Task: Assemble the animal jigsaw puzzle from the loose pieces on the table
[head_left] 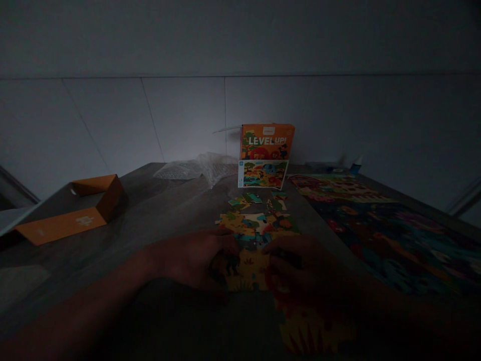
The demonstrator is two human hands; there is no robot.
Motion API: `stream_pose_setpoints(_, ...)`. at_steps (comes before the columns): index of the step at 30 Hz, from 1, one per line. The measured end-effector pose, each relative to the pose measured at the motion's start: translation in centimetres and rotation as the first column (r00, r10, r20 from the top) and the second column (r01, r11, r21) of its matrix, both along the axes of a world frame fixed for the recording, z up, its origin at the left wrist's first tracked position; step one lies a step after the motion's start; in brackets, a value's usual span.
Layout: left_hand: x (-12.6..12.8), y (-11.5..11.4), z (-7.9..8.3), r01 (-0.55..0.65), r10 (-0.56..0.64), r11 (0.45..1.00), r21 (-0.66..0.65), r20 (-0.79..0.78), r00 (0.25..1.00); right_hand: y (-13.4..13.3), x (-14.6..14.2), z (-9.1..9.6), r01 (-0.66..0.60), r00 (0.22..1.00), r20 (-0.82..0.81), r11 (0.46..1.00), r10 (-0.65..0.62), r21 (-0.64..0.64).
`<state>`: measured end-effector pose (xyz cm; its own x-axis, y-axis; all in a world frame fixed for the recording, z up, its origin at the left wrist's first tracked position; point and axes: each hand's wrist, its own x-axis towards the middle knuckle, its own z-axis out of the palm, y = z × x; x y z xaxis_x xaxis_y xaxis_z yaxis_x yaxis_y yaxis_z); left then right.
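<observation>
A partly joined jigsaw puzzle (250,263) with a yellow savanna picture lies on the grey table in dim light. My left hand (191,255) rests at its left edge, thumb and fingers apart around a piece with a dark animal (232,264). At the right edge, my right hand (304,258) has its fingers bent over a puzzle piece with a red-maned lion (277,283); shadow hides part of the grip. Yellow and red pieces (313,333) lie below that hand, at an angle to the rest. Loose pieces (244,200) sit beyond the puzzle's far edge.
An orange "LEVEL UP!" box (267,142) stands at the back, a picture card (263,174) against its front. Clear plastic wrap (205,168) lies beside it. An orange box frame (67,225) is at left. A large dark puzzle (398,240) covers the right side, near a small bottle (355,165).
</observation>
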<state>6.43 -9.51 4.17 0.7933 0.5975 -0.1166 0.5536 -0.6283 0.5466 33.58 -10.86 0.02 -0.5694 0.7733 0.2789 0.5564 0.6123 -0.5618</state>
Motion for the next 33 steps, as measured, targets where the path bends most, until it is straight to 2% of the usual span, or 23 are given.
stream_pose_setpoints(8,0.09,-0.07,-0.02,0.008,-0.009,0.998,0.054,0.015,1.0,0.15,-0.04,0.02,-0.02,1.0,-0.01,0.999,0.02,0.036)
stream_pose_setpoints(17,-0.27,0.12,-0.29,-0.015,0.014,0.999,0.049,0.004,1.0,0.23,0.01,-0.2,-0.026,0.999,-0.025,0.999,0.027,0.038)
stream_pose_setpoints(22,-0.31,0.2,-0.54,0.005,-0.007,0.999,0.053,0.037,0.999,0.16,0.04,-0.3,-0.007,1.0,-0.014,1.0,0.007,-0.016)
stream_pose_setpoints(29,-0.2,0.29,-0.24,0.052,-0.054,0.997,0.049,0.053,0.997,0.13,0.03,-0.1,-0.011,1.0,-0.01,1.0,0.011,0.014)
stream_pose_setpoints(33,-0.13,0.2,-0.31,0.041,-0.042,0.996,0.073,0.02,0.999,0.16,0.06,-0.37,0.003,1.0,-0.013,1.0,-0.003,0.021)
